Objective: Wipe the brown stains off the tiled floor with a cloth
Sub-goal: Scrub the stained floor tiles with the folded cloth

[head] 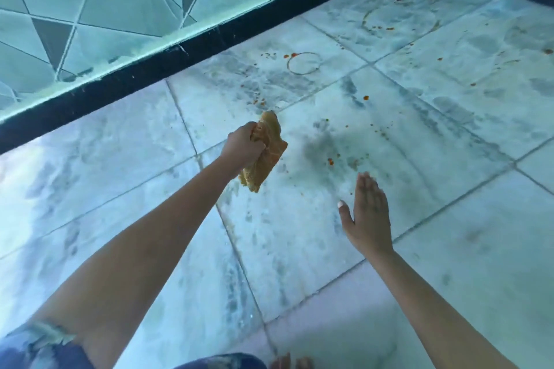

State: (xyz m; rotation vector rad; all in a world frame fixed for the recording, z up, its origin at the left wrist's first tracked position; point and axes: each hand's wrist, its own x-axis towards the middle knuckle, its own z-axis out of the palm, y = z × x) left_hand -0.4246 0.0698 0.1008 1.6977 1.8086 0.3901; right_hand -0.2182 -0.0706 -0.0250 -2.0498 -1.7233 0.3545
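Observation:
My left hand (244, 145) is clenched around a crumpled yellow-brown cloth (266, 156), held above the pale marbled tiled floor (120, 177). My right hand (367, 213) hangs flat with fingers apart, holding nothing, over the floor to the right of the cloth. Brown-orange stains lie ahead: small specks (331, 161) just beyond my right hand, a small ring stain (305, 63) farther off, and a large ring stain (400, 19) with spots near the far corner. A dark wet smear (320, 147) sits between the cloth and the specks.
A black skirting strip (209, 45) runs along the wall on the left and far side, under teal geometric wall tiles (105, 0). My knees in torn denim (45, 341) and toes (287, 364) show at the bottom edge.

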